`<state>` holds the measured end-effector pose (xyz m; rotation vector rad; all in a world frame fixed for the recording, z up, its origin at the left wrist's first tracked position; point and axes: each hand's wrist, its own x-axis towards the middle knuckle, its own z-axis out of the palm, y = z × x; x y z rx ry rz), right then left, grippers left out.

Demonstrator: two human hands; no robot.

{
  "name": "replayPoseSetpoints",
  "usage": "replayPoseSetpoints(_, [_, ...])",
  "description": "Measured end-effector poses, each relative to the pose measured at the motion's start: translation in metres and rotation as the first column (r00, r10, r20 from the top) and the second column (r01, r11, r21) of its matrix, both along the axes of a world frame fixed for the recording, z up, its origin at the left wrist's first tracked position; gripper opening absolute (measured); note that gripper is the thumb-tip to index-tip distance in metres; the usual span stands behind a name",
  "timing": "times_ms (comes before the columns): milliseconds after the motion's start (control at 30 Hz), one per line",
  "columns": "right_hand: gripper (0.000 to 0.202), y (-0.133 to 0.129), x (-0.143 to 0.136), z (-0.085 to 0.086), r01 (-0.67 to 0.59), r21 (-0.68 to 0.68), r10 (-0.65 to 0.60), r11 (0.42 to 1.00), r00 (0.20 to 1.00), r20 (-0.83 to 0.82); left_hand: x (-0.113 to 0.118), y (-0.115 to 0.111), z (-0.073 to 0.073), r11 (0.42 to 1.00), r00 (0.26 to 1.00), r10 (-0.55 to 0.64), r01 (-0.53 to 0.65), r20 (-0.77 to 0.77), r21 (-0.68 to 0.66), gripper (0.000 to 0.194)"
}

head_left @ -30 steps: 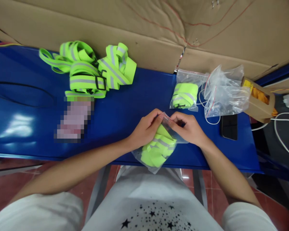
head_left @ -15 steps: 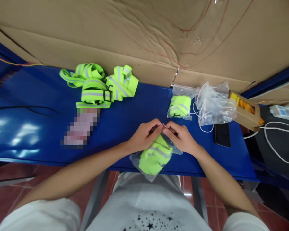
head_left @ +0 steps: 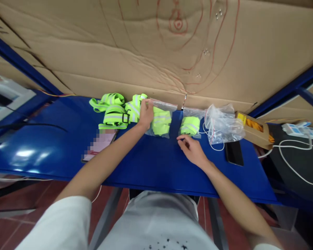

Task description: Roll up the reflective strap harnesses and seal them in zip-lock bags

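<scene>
My left hand (head_left: 146,114) pinches the upper left edge of a clear zip bag with a folded neon reflective strap (head_left: 161,121) inside; the bag lies against the cardboard at the back of the table. Some of its left side is hidden by the hand. My right hand (head_left: 192,151) is over the table with fingers loosely bent and apart, holding nothing. Just beyond its fingertips lies a second bagged reflective strap (head_left: 190,125). Left of my left hand are loose neon reflective straps (head_left: 113,116) in rolled bundles, one with a black buckle.
The blue table (head_left: 151,163) backs onto a cardboard wall (head_left: 114,59). To the right lie crumpled clear bags (head_left: 223,125), a black phone (head_left: 234,152), a cardboard box (head_left: 254,130) with orange contents and white cables. A partly blurred pinkish phone-like object (head_left: 100,142) lies left.
The bagged strap has moved from between both hands at the table's front edge to the back, left of the other bag. My right hand has let go of it. The view has shifted.
</scene>
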<state>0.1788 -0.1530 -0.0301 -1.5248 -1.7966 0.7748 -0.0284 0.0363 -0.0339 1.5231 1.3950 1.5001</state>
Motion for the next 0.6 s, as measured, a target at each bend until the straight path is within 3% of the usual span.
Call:
replayPoseSetpoints(100, [0.026, -0.004, -0.005, -0.002, -0.077, -0.007, 0.077, 0.997, 0.990, 0.122, 0.029, -0.001, -0.005, 0.999, 0.999, 0.034, -0.034, -0.036, 0.023, 0.031])
replayPoseSetpoints(167, [0.027, -0.006, -0.006, -0.002, -0.117, -0.011, 0.117, 0.993, 0.975, 0.188, 0.035, -0.010, -0.004, 0.997, 0.994, 0.021, -0.013, -0.109, 0.075, 0.030])
replayPoseSetpoints(300, [0.029, -0.010, -0.004, 0.000, -0.210, -0.003, 0.202, 0.978, 0.937, 0.284, 0.008, -0.031, 0.012, 0.982, 0.943, -0.035, 0.094, -0.331, 0.164, 0.029])
replayPoseSetpoints(333, [0.030, -0.011, -0.004, 0.001, -0.235, -0.002, 0.225, 0.972, 0.926, 0.302, -0.005, -0.034, 0.018, 0.980, 0.905, -0.005, 0.088, -0.426, 0.176, 0.035])
replayPoseSetpoints(400, [0.031, -0.014, -0.005, 0.003, -0.279, -0.005, 0.265, 0.960, 0.906, 0.331, -0.031, -0.037, 0.027, 0.987, 0.720, 0.082, 0.037, -0.689, 0.155, 0.057])
replayPoseSetpoints(467, [0.032, -0.015, -0.007, 0.004, -0.312, -0.013, 0.297, 0.950, 0.890, 0.346, -0.052, -0.036, 0.032, 0.999, 0.505, 0.033, -0.004, -0.862, 0.036, 0.082])
replayPoseSetpoints(500, [0.032, -0.016, -0.007, 0.005, -0.324, -0.017, 0.310, 0.946, 0.885, 0.348, -0.059, -0.036, 0.033, 1.000, 0.439, -0.012, -0.020, -0.898, -0.023, 0.093])
replayPoseSetpoints(567, [0.031, -0.015, -0.008, 0.004, -0.339, -0.023, 0.325, 0.941, 0.879, 0.348, -0.068, -0.034, 0.031, 0.995, 0.387, -0.053, -0.053, -0.921, -0.079, 0.105])
replayPoseSetpoints(600, [0.031, -0.015, -0.008, 0.004, -0.340, -0.024, 0.327, 0.940, 0.878, 0.348, -0.070, -0.032, 0.030, 0.994, 0.398, -0.044, -0.073, -0.917, -0.080, 0.106])
